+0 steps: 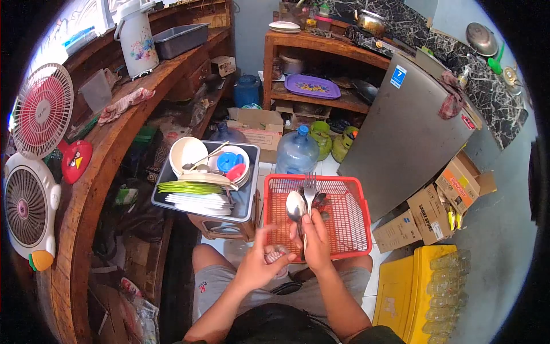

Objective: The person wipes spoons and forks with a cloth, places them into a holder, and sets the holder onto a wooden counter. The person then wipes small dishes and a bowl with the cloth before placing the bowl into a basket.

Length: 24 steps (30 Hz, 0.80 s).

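Observation:
My right hand is closed round the handles of a metal spoon and a fork, both held upright with their heads up. Beneath them is a red plastic basket with mesh sides, with some dark small items inside, partly hidden by the cutlery. To the left, my left hand has its fingers apart, its index finger smeared by motion. Just behind its thumb shows a clear, cup-like item, mostly covered; I cannot tell whether the hand touches it.
On a stool at left, a grey tub holds stacked white plates, green plates and bowls. Beyond the basket stands a blue water jug. A fridge, cardboard boxes and a yellow crate line the right.

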### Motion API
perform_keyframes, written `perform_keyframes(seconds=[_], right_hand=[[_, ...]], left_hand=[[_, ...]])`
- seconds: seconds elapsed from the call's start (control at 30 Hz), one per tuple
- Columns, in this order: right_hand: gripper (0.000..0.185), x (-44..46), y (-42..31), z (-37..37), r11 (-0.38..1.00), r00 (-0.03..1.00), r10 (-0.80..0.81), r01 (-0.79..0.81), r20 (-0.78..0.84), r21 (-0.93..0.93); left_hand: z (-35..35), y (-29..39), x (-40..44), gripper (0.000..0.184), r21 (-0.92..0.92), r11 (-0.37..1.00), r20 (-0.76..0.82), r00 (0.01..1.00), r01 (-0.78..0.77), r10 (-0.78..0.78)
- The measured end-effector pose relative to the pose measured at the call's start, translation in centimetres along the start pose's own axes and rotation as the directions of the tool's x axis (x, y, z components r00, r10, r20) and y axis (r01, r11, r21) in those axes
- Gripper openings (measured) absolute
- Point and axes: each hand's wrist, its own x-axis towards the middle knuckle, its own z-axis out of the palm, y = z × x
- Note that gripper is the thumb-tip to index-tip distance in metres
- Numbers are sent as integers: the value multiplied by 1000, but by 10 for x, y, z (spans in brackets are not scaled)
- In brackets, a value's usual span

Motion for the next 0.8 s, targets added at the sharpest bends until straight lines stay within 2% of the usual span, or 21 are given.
perform_keyframes(seconds=[0.03,0.1,0.13,0.2,0.33,0.43,0.47,0.5,0.53,0.6,0.67,0.73,0.8], right_hand=[[20,1,2,0,999,1000,-23,23,-12,-27],[19,1,4,2,998,999,-43,42,-25,-52],[22,1,6,6,998,998,-52,51,-28,-32],[24,1,7,8,998,998,-60,59,-30,-12],[28,0,5,8,999,999,-19,21,47,-29],[29,1,3,2,1000,998,-12,12,59,0],[29,2,1,-1,999,999,-11,10,48,30],[27,4,-2,-4,999,998,-45,45,37,-16],[27,5,1,-10,999,998,-44,44,38,-15],[24,7,10,-24,991,990,-100,90,-96,-102],[21,1,8,-33,997,993,-37,29,-113,-69],[24,-6,5,-33,991,983,114,-102,-147,82],[22,-11,8,-24,982,971,174,-158,-164,103]], left_hand=[[-3,2,1,67,1,1000,0,1000,1,-1],[-7,5,2,29,260,966,139,989,18,-56],[-4,4,2,29,260,965,138,989,20,-57],[3,1,5,20,254,962,25,995,-101,98],[3,-5,7,27,267,960,72,995,-88,71],[4,-4,6,20,173,981,78,994,-87,75],[2,0,4,16,32,998,98,994,55,-57],[0,2,3,12,-104,974,136,973,200,-185],[-3,2,3,12,-104,974,135,973,201,-186],[-8,-3,5,14,-203,966,102,984,163,-145],[-9,-18,9,15,-250,955,92,986,157,-138],[-8,-20,13,22,-228,974,-36,999,5,-13],[-6,-17,13,23,-250,968,-39,999,27,-38]])
